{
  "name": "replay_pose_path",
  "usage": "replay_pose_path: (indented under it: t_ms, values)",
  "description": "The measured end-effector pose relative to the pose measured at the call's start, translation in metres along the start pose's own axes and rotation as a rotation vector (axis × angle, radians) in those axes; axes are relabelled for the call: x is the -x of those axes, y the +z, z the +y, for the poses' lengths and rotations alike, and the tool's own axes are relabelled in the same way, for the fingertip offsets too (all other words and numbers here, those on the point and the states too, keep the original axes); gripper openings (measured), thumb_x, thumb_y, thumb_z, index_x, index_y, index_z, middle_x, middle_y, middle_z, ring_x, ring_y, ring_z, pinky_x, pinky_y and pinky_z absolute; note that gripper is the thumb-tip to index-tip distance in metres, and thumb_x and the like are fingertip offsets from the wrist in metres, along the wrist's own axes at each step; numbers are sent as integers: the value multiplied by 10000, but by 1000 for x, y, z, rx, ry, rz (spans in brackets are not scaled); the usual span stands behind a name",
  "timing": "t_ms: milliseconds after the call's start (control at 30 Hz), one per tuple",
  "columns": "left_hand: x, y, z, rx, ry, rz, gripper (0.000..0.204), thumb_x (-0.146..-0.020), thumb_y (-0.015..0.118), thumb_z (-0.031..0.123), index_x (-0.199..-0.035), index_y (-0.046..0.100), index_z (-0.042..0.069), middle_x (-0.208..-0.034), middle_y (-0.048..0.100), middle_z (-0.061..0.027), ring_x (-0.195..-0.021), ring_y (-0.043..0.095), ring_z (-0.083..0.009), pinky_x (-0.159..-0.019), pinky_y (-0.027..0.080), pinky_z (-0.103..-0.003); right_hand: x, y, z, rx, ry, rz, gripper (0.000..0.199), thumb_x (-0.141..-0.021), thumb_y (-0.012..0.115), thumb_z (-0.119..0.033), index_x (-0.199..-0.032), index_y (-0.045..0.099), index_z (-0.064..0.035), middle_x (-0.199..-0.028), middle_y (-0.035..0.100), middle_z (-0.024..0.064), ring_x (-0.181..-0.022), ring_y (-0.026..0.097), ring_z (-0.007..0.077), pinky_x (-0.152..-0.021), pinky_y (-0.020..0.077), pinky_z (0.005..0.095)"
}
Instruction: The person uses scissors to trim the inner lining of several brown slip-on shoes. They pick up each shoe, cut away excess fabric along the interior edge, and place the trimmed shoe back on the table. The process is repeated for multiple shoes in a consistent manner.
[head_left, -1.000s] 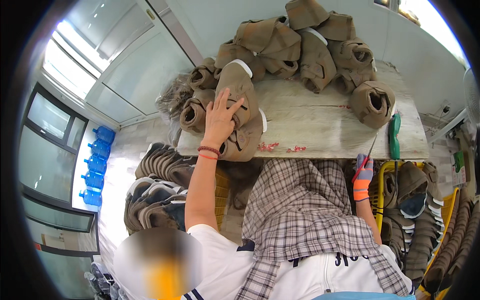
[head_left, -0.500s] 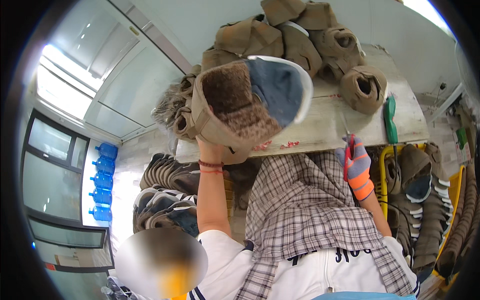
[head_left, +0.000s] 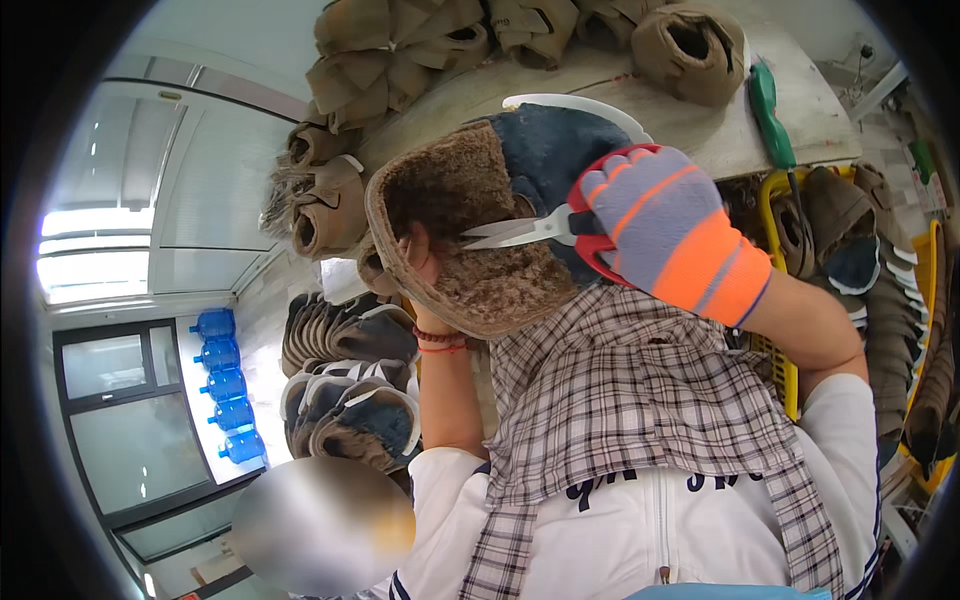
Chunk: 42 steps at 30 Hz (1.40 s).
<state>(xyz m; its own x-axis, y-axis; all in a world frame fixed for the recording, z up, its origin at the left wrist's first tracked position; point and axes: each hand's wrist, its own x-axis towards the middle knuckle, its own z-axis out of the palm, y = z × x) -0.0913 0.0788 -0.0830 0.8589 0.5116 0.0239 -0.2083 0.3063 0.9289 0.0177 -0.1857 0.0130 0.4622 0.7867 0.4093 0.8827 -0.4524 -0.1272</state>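
My gloved right hand [head_left: 665,220] angles leftward, fingers curled round the scissors [head_left: 548,226], blades inside the fleecy piece [head_left: 480,280]. My left hand [head_left: 421,256], raised beneath, pinches its wall near the table [head_left: 715,138].

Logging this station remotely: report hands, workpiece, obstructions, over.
Left hand gripping brown fleece-lined piece, opening toward camera. Gloved right hand holding red-handled scissors, blades over lining. Left fingers close to blade tips.
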Motion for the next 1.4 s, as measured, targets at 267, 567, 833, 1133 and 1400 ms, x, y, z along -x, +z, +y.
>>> replay_pose_path:
  t_ms: [267,567,833,1133,1400]
  values:
    - [10,21,-5,-198,100,-87,427,-956,479,378,-1191,528,25,-1137,577,-93,-1002,578,-197,-845,486,-361,-21,30,-11,99,-77,-153,175,-747,602,-251,-818,651,-99,-732,644,60,-691,628,208,-571,455,333]
    - [-1,-24,-48,-106,85,-25,415,-961,486,279,-1313,423,69,-1249,521,-93,-1079,547,-225,-935,450,-353,-6,33,10,-34,59,-106,196,-737,648,-275,-831,641,-103,-744,644,76,-703,636,239,-600,489,333]
    - [-14,59,25,-1064,580,-260,291,-887,500,132,-1156,569,45,-1103,623,-91,-1008,596,-254,-913,450,-338,49,55,49,-1352,742,151,412,-823,661,-332,-1056,601,2,-845,674,134,-620,602,165,-574,492,269]
    - [-17,136,-3,-1143,427,-464,514,-757,637,54,-1256,515,38,-1256,527,-179,-1202,479,-300,-978,406,-362,91,173,55,-2418,716,442,129,-876,602,-226,-896,538,-116,-633,486,-21,-541,468,117,-525,394,272]
    - [22,119,-15,-862,17,-227,699,-754,631,49,-1386,333,33,-1332,432,-218,-1222,454,-305,-972,418,-389,101,204,52,-2462,858,469,220,-895,594,-306,-846,543,-97,-618,451,-25,-569,420,113,-543,372,257]
